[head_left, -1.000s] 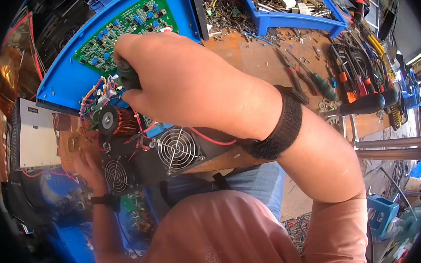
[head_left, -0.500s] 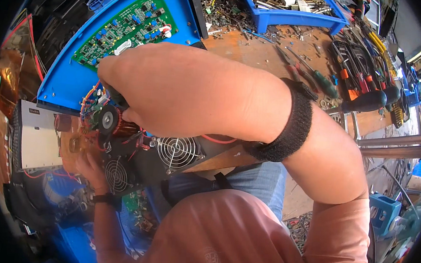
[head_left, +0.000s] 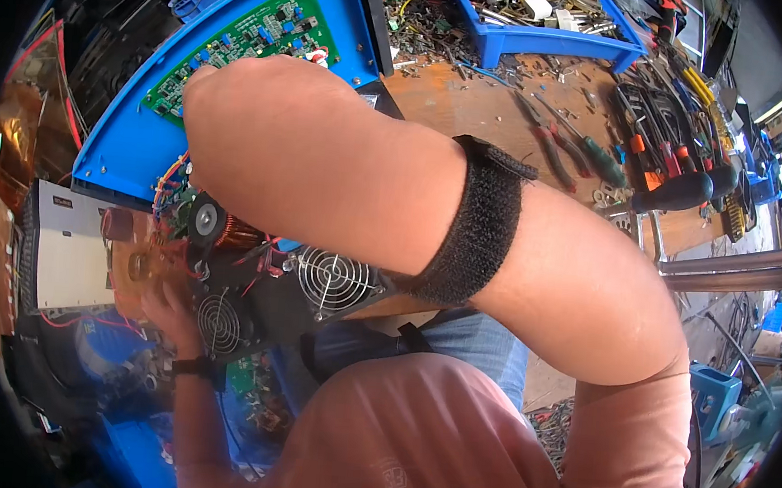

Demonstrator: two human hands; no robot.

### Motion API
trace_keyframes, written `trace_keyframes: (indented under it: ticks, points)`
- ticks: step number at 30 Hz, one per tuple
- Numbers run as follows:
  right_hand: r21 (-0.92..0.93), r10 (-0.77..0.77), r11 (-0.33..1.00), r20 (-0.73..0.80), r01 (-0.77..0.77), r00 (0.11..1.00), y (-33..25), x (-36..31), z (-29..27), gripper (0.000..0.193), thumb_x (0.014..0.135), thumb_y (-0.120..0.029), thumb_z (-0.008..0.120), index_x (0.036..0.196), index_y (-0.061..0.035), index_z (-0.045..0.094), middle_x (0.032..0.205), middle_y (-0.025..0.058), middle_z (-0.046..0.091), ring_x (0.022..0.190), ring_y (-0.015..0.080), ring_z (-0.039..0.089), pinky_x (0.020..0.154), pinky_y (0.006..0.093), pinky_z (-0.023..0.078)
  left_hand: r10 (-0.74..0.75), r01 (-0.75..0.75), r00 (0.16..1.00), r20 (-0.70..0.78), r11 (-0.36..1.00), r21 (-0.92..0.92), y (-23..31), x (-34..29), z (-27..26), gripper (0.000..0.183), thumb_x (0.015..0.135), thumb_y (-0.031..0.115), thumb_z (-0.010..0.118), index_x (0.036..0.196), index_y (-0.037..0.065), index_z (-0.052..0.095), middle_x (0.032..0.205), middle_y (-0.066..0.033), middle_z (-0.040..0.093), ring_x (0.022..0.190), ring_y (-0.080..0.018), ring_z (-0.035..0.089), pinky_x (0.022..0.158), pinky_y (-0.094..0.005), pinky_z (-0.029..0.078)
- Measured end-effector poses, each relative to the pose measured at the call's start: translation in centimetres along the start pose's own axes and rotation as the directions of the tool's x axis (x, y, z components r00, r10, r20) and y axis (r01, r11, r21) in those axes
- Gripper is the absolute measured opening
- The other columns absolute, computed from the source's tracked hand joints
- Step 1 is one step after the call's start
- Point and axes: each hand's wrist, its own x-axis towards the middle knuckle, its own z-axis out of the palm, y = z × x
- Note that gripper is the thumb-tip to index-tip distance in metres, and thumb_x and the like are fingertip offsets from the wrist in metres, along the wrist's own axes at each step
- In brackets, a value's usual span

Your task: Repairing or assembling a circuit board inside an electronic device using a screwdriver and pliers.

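A machine with a black panel [head_left: 278,304] stands before me, two round metal fan guards [head_left: 335,279] set into it. Inside it, a toroidal copper coil [head_left: 242,234] sits beside a black round core [head_left: 205,219] and bundled coloured wires [head_left: 172,179]. My right hand [head_left: 267,136] reaches over these parts, in front of a green circuit board [head_left: 265,40] fixed to a blue panel [head_left: 112,147]. Its fingers are hidden behind the back of the hand. At the machine's left side my left hand [head_left: 169,310] rests near the lower fan guard, its fingers stretched out and slightly blurred.
On the wooden bench [head_left: 446,98] lie red-handled pliers [head_left: 556,147], a green-handled screwdriver [head_left: 601,159] and several other tools. A blue tray [head_left: 550,47] of metal parts stands at the back. To the left is a white panel [head_left: 68,258]; metal bars [head_left: 734,272] jut in at right.
My right hand and its wristband have shifted left and forward, away from the copper coil. My left hand stays almost where it was.
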Motion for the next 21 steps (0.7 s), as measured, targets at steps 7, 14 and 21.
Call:
trace_keyframes:
  ticks: [7,14,21]
  points:
    - [-0.071,0.046,0.996,-0.138,-0.056,0.989,0.3,0.5,1.2,0.015,0.069,-0.012,0.072,0.082,-0.0060,0.072,0.084,0.0123,0.068,0.083,0.0261,0.068,0.070,0.0335,0.055,0.041,-0.041,0.999,-0.002,0.999,0.006,0.4,0.1,0.0,0.039,0.095,0.029,0.047,0.113,-0.004,0.058,0.107,-0.0222,0.059,0.102,-0.0385,0.052,0.089,-0.0458,0.038]
    - [0.109,-0.022,0.994,0.143,0.007,0.990,1.0,0.6,-1.2,0.019,0.079,-0.020,0.064,0.080,-0.0027,0.071,0.077,0.0133,0.068,0.081,0.0284,0.068,0.071,0.0377,0.054,0.068,-0.067,0.998,-0.016,0.997,0.025,0.2,0.2,0.1,0.037,0.094,0.029,0.047,0.110,-0.003,0.058,0.107,-0.0211,0.059,0.100,-0.0391,0.050,0.088,-0.0475,0.036]
    - [0.170,-0.052,0.985,0.222,0.014,0.974,1.8,0.3,-2.3,0.028,0.082,-0.026,0.065,0.091,0.0007,0.064,0.080,0.0173,0.067,0.079,0.0333,0.066,0.071,0.0412,0.053,0.078,-0.078,0.997,-0.014,0.997,0.019,-0.2,0.2,0.1,0.034,0.093,0.026,0.048,0.109,-0.002,0.058,0.106,-0.0205,0.058,0.101,-0.0385,0.050,0.088,-0.0471,0.036]
